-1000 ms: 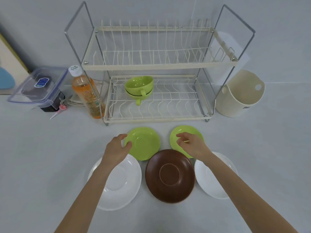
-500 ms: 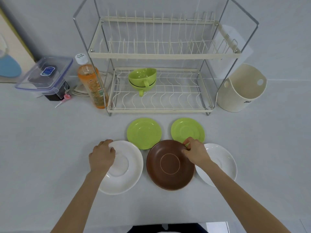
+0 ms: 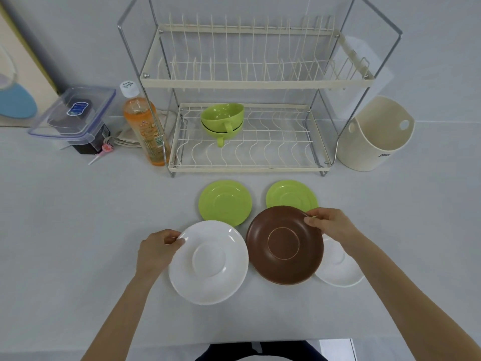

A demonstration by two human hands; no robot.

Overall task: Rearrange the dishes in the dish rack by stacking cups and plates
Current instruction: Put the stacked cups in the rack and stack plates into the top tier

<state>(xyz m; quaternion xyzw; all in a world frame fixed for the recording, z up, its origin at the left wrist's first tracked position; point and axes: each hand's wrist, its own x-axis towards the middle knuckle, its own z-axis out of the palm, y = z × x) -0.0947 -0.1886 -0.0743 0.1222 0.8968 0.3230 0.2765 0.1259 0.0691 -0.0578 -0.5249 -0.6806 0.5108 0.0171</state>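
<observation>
My left hand [image 3: 157, 250] grips the left rim of a white plate [image 3: 208, 263], which is tilted up off the table. My right hand [image 3: 329, 224] pinches the upper right rim of a brown plate [image 3: 284, 244], lifted and overlapping a second white plate [image 3: 338, 269] on the table. Two green saucers [image 3: 225, 203] [image 3: 291, 194] lie flat between the plates and the rack. Two green cups [image 3: 222, 121] sit stacked on the lower shelf of the wire dish rack [image 3: 250, 165]. The rack's upper shelf holds nothing.
An orange drink bottle [image 3: 144, 127] stands against the rack's left side. A clear lidded box [image 3: 75, 112] sits further left. A cream utensil holder [image 3: 374, 134] stands right of the rack. The table's front edge runs just below my forearms.
Both hands drew back from the green saucers to the nearer plates. The left hand has gripped and tilted the white plate; the right has lifted the brown plate's rim.
</observation>
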